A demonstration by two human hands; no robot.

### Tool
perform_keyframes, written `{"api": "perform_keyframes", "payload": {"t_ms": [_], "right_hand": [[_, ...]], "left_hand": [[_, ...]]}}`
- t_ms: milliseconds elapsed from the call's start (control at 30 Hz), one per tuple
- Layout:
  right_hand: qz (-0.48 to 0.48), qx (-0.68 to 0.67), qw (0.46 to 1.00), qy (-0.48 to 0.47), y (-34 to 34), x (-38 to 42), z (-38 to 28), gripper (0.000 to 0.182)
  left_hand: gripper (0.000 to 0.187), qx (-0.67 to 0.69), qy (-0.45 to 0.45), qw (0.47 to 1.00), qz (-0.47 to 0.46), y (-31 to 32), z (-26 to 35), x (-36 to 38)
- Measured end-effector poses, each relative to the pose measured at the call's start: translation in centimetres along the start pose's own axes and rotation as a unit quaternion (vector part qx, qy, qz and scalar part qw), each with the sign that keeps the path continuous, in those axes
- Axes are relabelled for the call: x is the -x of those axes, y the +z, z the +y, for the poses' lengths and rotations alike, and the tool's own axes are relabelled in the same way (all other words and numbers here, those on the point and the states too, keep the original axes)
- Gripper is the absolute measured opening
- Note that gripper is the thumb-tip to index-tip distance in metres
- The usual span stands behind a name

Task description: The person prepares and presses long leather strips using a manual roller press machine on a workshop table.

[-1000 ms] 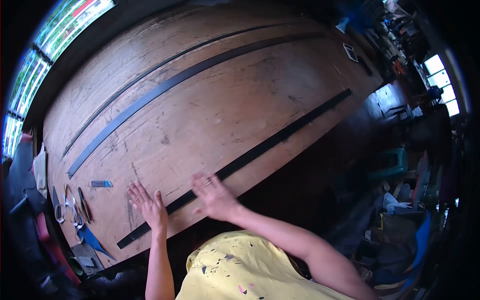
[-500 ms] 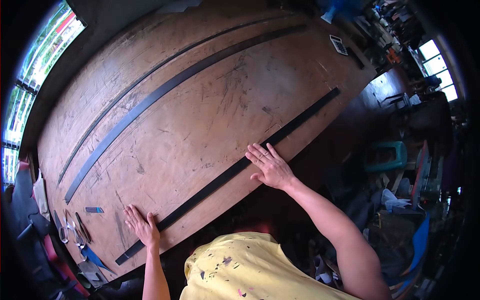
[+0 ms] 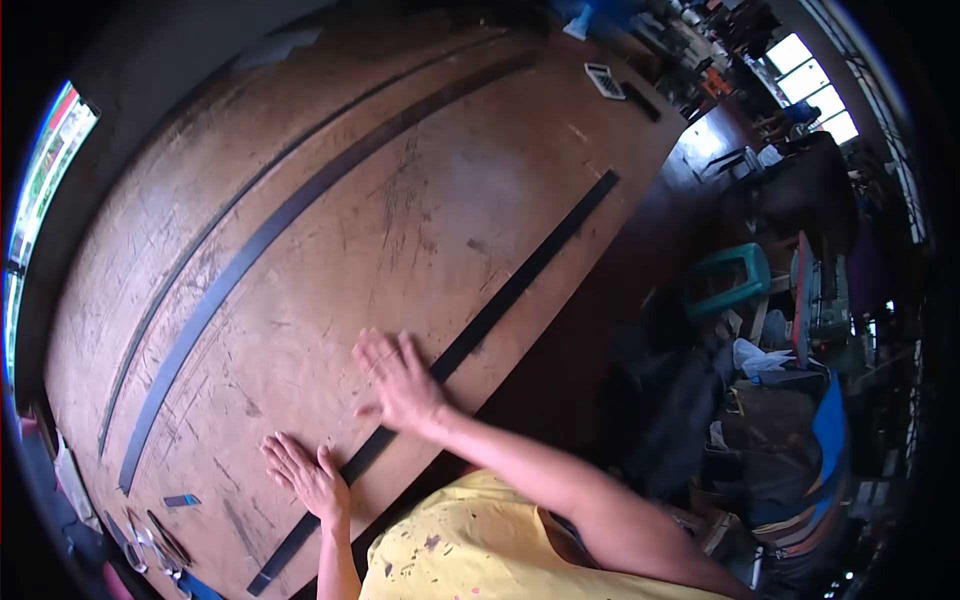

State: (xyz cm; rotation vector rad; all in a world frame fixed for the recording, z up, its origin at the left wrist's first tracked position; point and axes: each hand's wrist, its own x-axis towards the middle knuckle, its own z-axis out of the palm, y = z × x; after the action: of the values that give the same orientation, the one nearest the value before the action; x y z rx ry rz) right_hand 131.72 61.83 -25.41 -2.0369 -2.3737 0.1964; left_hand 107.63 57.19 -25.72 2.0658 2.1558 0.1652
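A long black strip [image 3: 501,299] lies along the near edge of the wooden table [image 3: 330,290]. Flat across its lower part rests my left hand [image 3: 307,482], fingers stretched out towards the table's middle. Further up the strip, my right hand [image 3: 396,382] spreads its fingers over it, slightly blurred, palm down. Neither hand has its fingers wrapped round anything. Parts of the strip are hidden under both hands.
A wide dark strip [image 3: 240,262] and a thinner one [image 3: 188,250] lie along the far side. Scissors [image 3: 135,545] and a small dark block [image 3: 182,501] sit at the left end. A calculator [image 3: 604,81] is at the far right. A green stool [image 3: 728,280] stands beyond the edge.
My right hand has slid down along the black strip, closer to my left hand. The left hand stays on the strip's lower part. The whole view has turned to the right.
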Motion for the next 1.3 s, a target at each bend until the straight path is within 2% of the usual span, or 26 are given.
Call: {"api": "perform_keyframes", "payload": {"t_ms": [167, 400, 433, 467, 600, 633, 667, 700, 733, 767, 800, 833, 900, 967, 1000, 1067, 1200, 1300], "right_hand": [[-0.027, 0.044, 0.996, 0.071, -1.9, -1.5, 13.4, 0.114], [0.031, 0.046, 0.995, 0.081, -1.7, -2.6, 28.1, 0.114], [0.077, 0.027, 0.995, 0.060, -1.5, -2.6, 30.2, 0.112], [0.082, 0.012, 0.995, 0.057, -2.1, -2.8, 31.5, 0.110], [0.065, 0.011, 0.997, 0.039, -3.2, -2.8, 31.0, 0.104], [0.065, 0.024, 0.996, 0.058, -3.5, -2.6, 29.3, 0.104], [0.054, -0.050, 0.996, 0.048, -3.9, -2.6, 27.2, 0.104], [0.062, -0.075, 0.995, 0.013, -3.7, -2.4, 24.7, 0.107], [0.033, -0.100, 0.994, -0.002, -3.2, -2.2, 21.7, 0.109], [0.056, -0.177, 0.982, -0.018, -1.5, -1.8, 19.0, 0.110], [0.050, -0.174, 0.983, -0.043, -0.6, -1.6, 16.8, 0.110], [-0.001, -0.111, 0.993, -0.048, -0.9, -1.2, 15.8, 0.109], [-0.002, -0.075, 0.997, -0.033, -1.2, -1.3, 17.1, 0.109], [-0.004, -0.021, 1.000, -0.015, -2.2, -1.6, 21.6, 0.109], [0.024, -0.050, 0.998, 0.008, -1.9, -1.8, 24.8, 0.108], [-0.002, 0.002, 0.999, 0.039, -3.5, -2.3, 30.9, 0.110], [0.038, 0.023, 0.994, 0.098, -3.5, -3.1, 40.7, 0.108], [0.047, 0.036, 0.992, 0.108, -4.0, -3.6, 46.6, 0.108]], "left_hand": [[0.080, -0.028, -0.008, 1.000, -0.012, 0.0, -0.1, -0.2], [0.078, -0.040, -0.005, 0.999, 0.005, 0.2, -0.2, -0.3], [0.077, -0.043, -0.007, 0.999, 0.004, 0.1, -0.1, -0.3], [0.077, -0.044, -0.010, 0.999, 0.004, 0.1, 0.0, -0.3], [0.085, -0.054, 0.020, 0.998, 0.006, 0.8, -1.5, -0.2], [0.086, -0.064, 0.007, 0.998, -0.017, 0.6, -1.6, -0.1], [0.087, -0.080, -0.003, 0.996, -0.043, -0.1, -1.7, -0.4], [0.083, -0.109, -0.037, 0.990, -0.079, -1.1, -1.2, -0.8], [0.083, -0.109, -0.029, 0.991, -0.078, -0.8, -0.2, -1.3], [0.081, -0.120, -0.059, 0.991, -0.027, 0.0, 1.0, -1.4], [0.080, -0.131, -0.091, 0.987, 0.024, 1.0, 2.2, -1.3], [0.077, -0.115, -0.142, 0.983, -0.002, 2.2, 3.5, -1.6], [0.076, -0.131, -0.141, 0.981, 0.015, 3.7, 3.9, -1.3], [0.075, -0.151, -0.133, 0.979, 0.034, 4.0, 4.5, -1.0], [0.075, -0.154, -0.136, 0.978, 0.028, 3.9, 4.2, -0.6], [0.075, -0.146, -0.095, 0.983, 0.058, 4.2, 3.8, -0.9], [0.075, -0.162, -0.090, 0.980, 0.070, 4.3, 3.6, -0.9], [0.076, -0.153, -0.071, 0.983, 0.075, 4.3, 3.0, -0.8]]}}
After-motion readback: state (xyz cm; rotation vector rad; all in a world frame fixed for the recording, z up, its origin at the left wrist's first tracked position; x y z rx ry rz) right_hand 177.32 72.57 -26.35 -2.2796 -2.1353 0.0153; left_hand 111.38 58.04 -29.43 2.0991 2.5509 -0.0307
